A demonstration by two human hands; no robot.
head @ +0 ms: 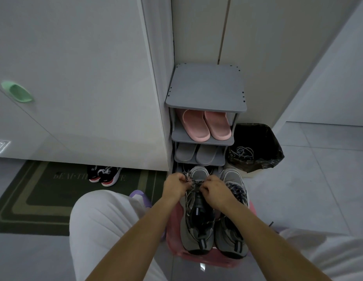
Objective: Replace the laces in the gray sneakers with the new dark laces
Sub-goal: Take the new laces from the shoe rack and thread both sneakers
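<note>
Two sneakers [197, 230] are set side by side on one stool [173, 236] at lower centre. One dark lace [197, 182], on the leftward one, is pinched by the left hand [175, 186] and the right hand [216, 192].

We look down on two gray mesh sneakers side by side on a pink plastic stool [173, 226], toes toward a gray tiered shoe rack [205, 86]. Our left hand [175, 186] and right hand [214, 192] each pinch the dark speckled lace [198, 182] over the nearer-left sneaker [193, 230]. The other sneaker [231, 236] is already dark-laced. Pale laces [242, 152] lie in a black-lined bin [264, 159].
</note>
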